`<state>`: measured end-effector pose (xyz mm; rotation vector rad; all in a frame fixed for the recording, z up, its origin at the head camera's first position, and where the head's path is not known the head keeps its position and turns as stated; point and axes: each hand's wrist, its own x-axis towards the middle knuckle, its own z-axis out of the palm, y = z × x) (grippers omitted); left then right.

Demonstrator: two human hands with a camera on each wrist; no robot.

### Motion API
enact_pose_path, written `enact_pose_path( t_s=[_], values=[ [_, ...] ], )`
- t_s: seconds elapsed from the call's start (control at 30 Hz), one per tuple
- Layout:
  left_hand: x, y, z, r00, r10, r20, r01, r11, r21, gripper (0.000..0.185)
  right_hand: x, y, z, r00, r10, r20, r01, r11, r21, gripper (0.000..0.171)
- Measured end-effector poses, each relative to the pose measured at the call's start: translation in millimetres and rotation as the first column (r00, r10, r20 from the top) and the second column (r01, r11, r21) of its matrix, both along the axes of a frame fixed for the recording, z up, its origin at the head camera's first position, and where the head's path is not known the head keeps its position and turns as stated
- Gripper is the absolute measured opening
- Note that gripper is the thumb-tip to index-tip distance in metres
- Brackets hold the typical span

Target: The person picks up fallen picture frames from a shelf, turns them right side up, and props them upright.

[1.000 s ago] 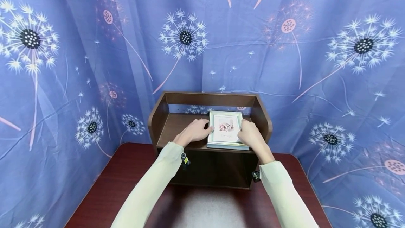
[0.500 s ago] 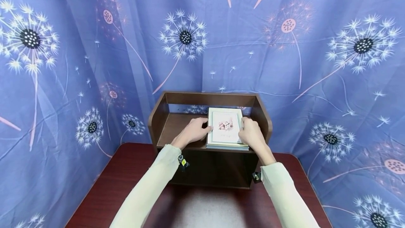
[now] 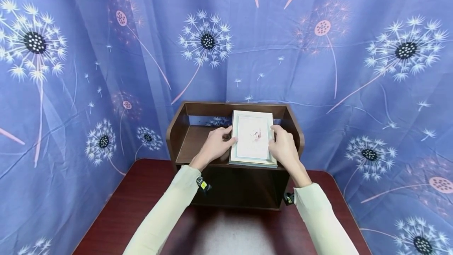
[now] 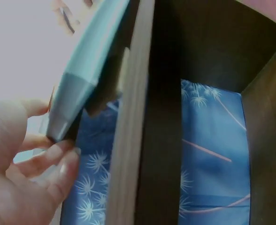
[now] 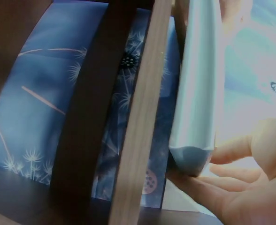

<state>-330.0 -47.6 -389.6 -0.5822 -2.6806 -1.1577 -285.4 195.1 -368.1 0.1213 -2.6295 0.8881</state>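
A picture frame [image 3: 253,137] with a pale blue-green border and a small flower print stands tilted on the top shelf of a dark brown wooden shelf unit [image 3: 198,139]. My left hand [image 3: 216,145] grips its left side; in the left wrist view, the thumb lies against the face and fingertips [image 4: 67,166] curl behind the frame's edge [image 4: 79,84]. On the other side my right hand [image 3: 283,145] holds the right border. Seen from the right wrist, fingers [image 5: 199,187] reach under the corner of the pale edge [image 5: 199,93]. Glare washes out part of the print.
The unit has raised side panels [image 3: 295,133] and a back rail [image 3: 209,109], with a dark compartment [image 3: 233,188] below. It stands on a reddish-brown table [image 3: 148,184]. Blue dandelion-print curtains [image 3: 262,30] surround the table at the back and sides.
The frame's far edge has risen, so the frame tilts up more while its near edge stays by the shelf front. Both hands have moved slightly with it, keeping hold of its sides.
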Motion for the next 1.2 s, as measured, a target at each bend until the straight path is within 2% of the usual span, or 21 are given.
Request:
enact_pose_path(
  t_s=[0.33, 0.67, 1.03, 1.2],
  values=[
    [1.8, 0, 7.5, 0.995, 0.055, -0.089, -0.045, 0.993, 0.11, 0.057, -0.3, -5, 3.6, 0.993, -0.018, -0.114, 0.002, 0.991, -0.135, 0.044],
    [1.7, 2, 10.4, 0.981, 0.112, -0.156, -0.082, 0.979, 0.186, 0.05, -1.7, -4, 8.3, 0.989, -0.033, -0.145, 0.018, 0.994, -0.106, 0.046],
    [3.0, 9, 17.2, 0.967, 0.189, -0.168, -0.14, 0.953, 0.269, 0.045, -3.5, -3, 14.6, 0.983, -0.012, -0.184, -0.02, 0.985, -0.169, 0.054],
    [4.3, 10, 18.0, 0.958, 0.198, -0.206, -0.12, 0.934, 0.337, 0.042, -2.3, -2, 17.1, 0.98, -0.019, -0.197, -0.021, 0.98, -0.197, 0.057]
  ],
)
